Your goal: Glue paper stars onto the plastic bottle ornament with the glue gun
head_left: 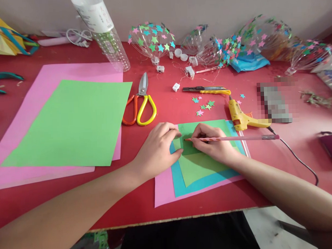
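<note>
A pink pencil [237,138] lies almost level in my right hand [214,141], its tip over the light green paper [200,168]. My right hand is closed around the pencil near the tip and rests on that sheet. At the sheet's left edge, my left hand [160,146] has its thumb and forefinger apart, with the fingertips touching the paper. Under the green sheet lie a blue sheet [180,184] and a pink sheet [164,190], their edges showing. Small cut paper stars [208,106] are scattered just beyond my hands.
Scissors [143,100], a utility knife [207,89] and a yellow glue gun [240,116] lie beyond the papers. Large green [73,124] and pink sheets are on the left. A plastic bottle [108,39] and star-covered clear ornaments [152,39] stand along the wall.
</note>
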{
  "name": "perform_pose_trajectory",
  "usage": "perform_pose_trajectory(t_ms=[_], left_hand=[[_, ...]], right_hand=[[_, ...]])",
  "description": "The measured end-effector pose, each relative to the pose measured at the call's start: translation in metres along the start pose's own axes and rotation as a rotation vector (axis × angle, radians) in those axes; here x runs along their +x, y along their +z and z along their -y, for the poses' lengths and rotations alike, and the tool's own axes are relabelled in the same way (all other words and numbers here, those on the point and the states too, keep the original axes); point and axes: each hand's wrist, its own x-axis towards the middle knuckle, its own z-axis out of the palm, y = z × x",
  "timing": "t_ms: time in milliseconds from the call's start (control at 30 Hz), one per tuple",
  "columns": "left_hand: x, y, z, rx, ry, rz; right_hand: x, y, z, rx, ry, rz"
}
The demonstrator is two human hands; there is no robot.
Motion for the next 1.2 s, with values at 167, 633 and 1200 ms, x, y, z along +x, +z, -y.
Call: perform_pose_trajectory(t_ms=[167, 633, 1200], left_hand=[[-0.0006, 0.0003, -0.0001, -0.008, -0.001, 0.0], [-0.001, 0.0008, 0.0005, -0.004, 0.0, 0.001], [-0.0016, 0.0024, -0.0002, 0.018, 0.002, 0.016]], right_hand=[[-0.0001, -0.0003, -0.0009, -0.001, 0.0, 0.007], [-0.0014, -0.0028, -0.001, 0.015, 0.011, 0.05], [-0.0019, -0.0036, 0.0001, 0.0, -0.007, 0.071]])
